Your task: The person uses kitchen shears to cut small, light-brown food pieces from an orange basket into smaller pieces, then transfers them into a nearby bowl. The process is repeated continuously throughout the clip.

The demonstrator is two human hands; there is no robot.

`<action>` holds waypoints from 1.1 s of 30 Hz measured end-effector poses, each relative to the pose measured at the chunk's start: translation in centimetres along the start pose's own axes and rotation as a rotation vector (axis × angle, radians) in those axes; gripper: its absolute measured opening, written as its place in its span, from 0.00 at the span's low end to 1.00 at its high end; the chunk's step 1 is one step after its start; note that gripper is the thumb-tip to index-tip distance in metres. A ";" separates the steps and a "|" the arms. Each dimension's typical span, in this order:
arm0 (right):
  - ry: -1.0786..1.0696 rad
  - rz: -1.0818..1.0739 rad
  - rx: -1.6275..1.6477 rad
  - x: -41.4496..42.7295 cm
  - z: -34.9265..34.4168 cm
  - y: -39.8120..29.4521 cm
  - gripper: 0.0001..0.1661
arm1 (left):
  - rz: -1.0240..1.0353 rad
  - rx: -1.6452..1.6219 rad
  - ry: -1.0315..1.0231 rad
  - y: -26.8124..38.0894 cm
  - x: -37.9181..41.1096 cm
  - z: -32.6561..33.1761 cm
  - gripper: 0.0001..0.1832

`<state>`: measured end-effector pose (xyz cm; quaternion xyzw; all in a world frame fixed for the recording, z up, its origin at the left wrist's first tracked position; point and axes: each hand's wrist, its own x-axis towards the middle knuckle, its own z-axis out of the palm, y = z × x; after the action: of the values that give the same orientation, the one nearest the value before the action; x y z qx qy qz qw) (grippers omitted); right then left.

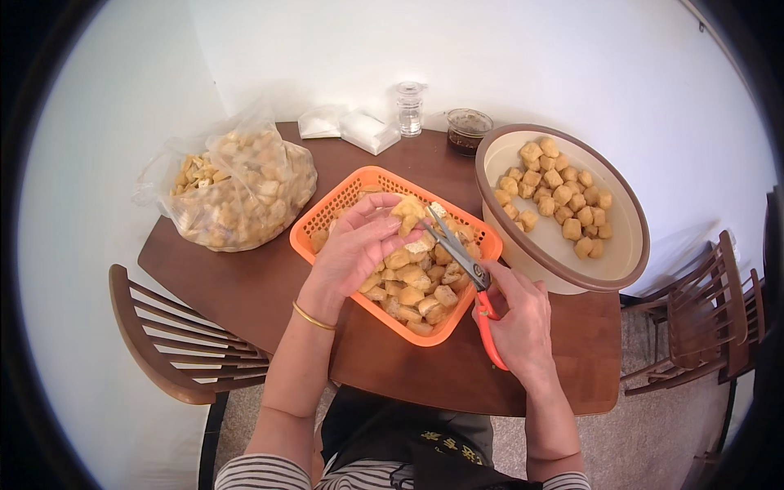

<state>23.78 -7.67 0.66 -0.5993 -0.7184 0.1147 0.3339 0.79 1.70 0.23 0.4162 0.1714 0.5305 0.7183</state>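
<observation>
My left hand (pixel 361 242) pinches a piece of fried tofu puff (pixel 409 213) above an orange plastic basket (pixel 392 323). In my right hand (pixel 517 315) are scissors (pixel 462 260) with red handles, their blades slightly parted and pointing at the held piece. Whether the blades touch it, I cannot tell. Many tofu puff pieces (pixel 410 295) fill the basket, some showing a pale spongy inside. To the right, a beige tub with a brown rim (pixel 637 245) holds whole tofu puff cubes (pixel 562 195).
At the table's left lies a clear plastic bag (pixel 245 196) full of tofu pieces. Along the wall stand white packets (pixel 369 131), a clear glass bottle (pixel 410 110) and a glass bowl of dark sauce (pixel 467 131). Wooden chairs (pixel 184 343) flank the brown table (pixel 380 367).
</observation>
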 end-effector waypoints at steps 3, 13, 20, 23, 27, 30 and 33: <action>0.055 -0.076 -0.107 -0.1 0.4 0.3 0.35 | 0.001 0.029 -0.012 -0.4 0.1 0.2 0.15; 0.038 -0.105 -0.121 -0.3 0.4 0.3 0.40 | -0.036 0.077 -0.116 -0.9 -0.3 0.1 0.19; 0.043 -0.109 -0.125 -0.4 0.4 0.2 0.40 | -0.085 0.148 -0.108 -1.2 -0.6 0.8 0.15; 0.037 -0.105 -0.139 -0.4 0.5 0.3 0.39 | -0.084 0.172 -0.093 -1.1 -0.7 1.1 0.15; 0.009 -0.105 -0.082 -0.2 0.2 0.4 0.33 | -0.131 0.204 -0.052 -0.6 -0.8 1.2 0.17; 0.024 -0.130 -0.073 -0.2 0.4 0.7 0.28 | -0.166 0.224 -0.054 0.2 -0.8 0.5 0.16; 0.037 -0.144 -0.060 -0.2 0.3 0.4 0.24 | -0.181 0.247 -0.039 0.4 -0.9 0.3 0.14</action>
<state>23.95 -7.71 0.15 -0.5577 -0.7565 0.0578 0.3366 0.42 0.74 0.55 0.4945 0.2584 0.4304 0.7095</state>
